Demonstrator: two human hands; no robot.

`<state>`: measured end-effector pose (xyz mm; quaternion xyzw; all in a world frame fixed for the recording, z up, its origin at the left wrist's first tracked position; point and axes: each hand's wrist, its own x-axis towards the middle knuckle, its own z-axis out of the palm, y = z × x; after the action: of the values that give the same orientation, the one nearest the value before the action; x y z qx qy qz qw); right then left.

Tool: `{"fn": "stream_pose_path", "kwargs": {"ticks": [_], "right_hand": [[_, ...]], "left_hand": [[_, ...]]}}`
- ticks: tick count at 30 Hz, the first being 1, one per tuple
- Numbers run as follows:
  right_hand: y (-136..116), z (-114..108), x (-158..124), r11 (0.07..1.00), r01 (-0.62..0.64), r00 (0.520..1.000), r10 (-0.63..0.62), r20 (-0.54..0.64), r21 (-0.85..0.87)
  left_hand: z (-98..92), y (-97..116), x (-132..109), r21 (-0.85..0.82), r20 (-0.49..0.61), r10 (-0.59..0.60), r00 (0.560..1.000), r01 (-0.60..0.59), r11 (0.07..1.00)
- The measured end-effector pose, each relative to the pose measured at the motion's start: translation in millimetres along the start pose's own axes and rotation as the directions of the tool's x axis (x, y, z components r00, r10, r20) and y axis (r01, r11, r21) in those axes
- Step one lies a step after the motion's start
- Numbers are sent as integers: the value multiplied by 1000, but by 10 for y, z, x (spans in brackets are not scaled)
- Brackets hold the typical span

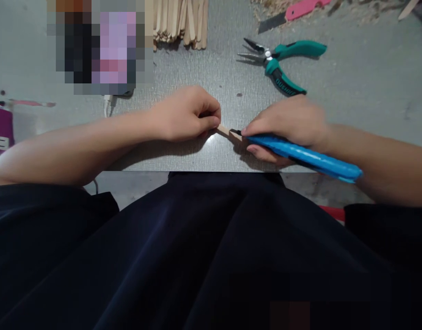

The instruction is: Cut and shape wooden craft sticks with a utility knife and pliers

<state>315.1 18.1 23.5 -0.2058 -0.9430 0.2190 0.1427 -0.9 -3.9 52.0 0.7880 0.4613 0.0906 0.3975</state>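
My left hand (193,114) pinches one end of a wooden craft stick (223,130) close above the table's near edge. My right hand (288,123) is wrapped round a blue utility knife (300,153), its handle slanting down to the right. The dark blade tip lies against the stick, just left of my right thumb. Part of the stick's right end is hidden by the knife and fingers. Beyond my right hand rest needle-nose pliers (274,59) with green handles, jaws apart.
A bundle of craft sticks (179,23) lies at the back. At the back right, a pink-handled knife (305,10) sits by wood shavings (272,9). A blurred-out device with a white cable (108,104) is at the left, and a purple box (1,128) at the far left.
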Motion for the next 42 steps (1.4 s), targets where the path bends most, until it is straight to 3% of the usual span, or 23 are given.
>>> {"fn": "stream_pose_path", "kwargs": {"ticks": [3,6,12,15,17,20,24,30,34,38,42], "right_hand": [[12,30,16,985,135,991,-132,35,-105],[-32,42,-1,975,182,983,-180,26,-130],[-161,93,-15,963,266,963,-267,35,36],[-172,121,12,938,347,938,-347,0,9],[-179,124,15,948,315,947,-317,-51,-33],[-201,110,-19,989,143,981,-147,-129,-43],[-209,88,-75,999,18,993,-24,-113,-51],[-176,121,-102,997,13,996,-19,-93,-71],[-168,152,-110,994,-60,998,57,-39,-87],[-174,160,-82,996,20,993,-29,-114,-84],[-194,158,-46,998,-5,997,0,-82,-64]], "left_hand": [[-13,-19,9,-32,17,16,1000,-15,999],[-18,-30,24,-33,29,31,999,-30,999],[-47,24,36,-115,50,25,998,-19,993],[-76,39,30,-181,109,-25,994,45,982],[-94,49,24,-178,138,-51,989,76,981],[-110,71,12,-176,145,-51,988,77,981],[-111,87,7,-146,140,-28,990,48,988],[-107,63,3,-115,121,-14,993,28,993],[-120,67,-6,-113,129,8,992,7,994],[-133,94,-12,-106,142,-44,989,59,993],[-134,101,-8,-85,141,-61,988,74,994]]}}
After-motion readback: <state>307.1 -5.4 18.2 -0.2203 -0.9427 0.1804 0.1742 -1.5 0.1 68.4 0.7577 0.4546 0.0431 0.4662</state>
